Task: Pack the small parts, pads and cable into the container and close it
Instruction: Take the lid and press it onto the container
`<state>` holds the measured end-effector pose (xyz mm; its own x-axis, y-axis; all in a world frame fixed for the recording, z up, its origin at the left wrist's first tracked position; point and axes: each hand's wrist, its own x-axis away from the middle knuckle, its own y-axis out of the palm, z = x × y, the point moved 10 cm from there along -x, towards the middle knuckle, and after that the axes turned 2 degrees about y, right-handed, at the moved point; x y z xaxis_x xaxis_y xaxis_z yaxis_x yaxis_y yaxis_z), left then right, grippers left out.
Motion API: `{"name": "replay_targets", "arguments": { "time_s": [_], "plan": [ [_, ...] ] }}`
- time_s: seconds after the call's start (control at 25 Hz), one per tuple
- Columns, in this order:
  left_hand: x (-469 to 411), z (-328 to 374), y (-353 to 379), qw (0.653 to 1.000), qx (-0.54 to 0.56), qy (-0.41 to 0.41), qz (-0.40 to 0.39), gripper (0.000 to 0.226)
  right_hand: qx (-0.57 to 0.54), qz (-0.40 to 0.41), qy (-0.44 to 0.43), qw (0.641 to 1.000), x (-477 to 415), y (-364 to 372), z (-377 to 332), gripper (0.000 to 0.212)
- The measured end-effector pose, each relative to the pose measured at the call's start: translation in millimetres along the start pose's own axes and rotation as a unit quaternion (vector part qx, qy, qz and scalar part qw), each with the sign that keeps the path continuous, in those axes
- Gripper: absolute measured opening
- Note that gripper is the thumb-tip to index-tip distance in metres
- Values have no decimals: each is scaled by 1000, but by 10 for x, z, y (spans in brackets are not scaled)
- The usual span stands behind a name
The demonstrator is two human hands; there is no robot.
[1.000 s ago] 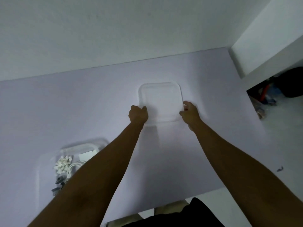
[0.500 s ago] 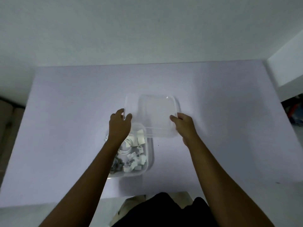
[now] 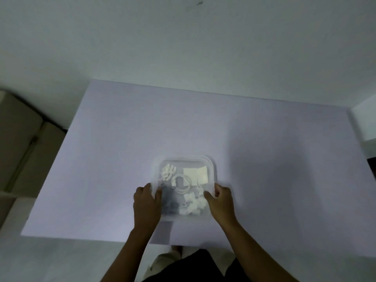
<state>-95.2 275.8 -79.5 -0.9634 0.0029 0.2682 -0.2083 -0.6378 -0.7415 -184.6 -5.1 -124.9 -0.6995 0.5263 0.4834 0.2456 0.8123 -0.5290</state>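
Lilac counter (image 3: 122,159) carries clear container (image 3: 183,217); cable (image 3: 181,185) and pads (image 3: 195,176) inside, lid (image 3: 184,162) laid on top. Left hand (image 3: 145,202) and right hand (image 3: 220,200) each pinch the lid's near corners. Risk: lid looks offset, so uneven pressing may leave one corner unseated
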Motion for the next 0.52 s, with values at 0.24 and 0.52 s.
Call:
{"name": "replay_targets", "arguments": {
  "time_s": [0.24, 0.52],
  "plan": [
    [-36, -64, 18, 1000, 25, 3, -10, 31, 29, 20, -2, 999, 80, 82, -17, 26],
    [-69, -171, 98, 998, 46, -41, -17, 43, 24, -8, 13, 1000, 43, 194, 51, 28]
  ]
}}
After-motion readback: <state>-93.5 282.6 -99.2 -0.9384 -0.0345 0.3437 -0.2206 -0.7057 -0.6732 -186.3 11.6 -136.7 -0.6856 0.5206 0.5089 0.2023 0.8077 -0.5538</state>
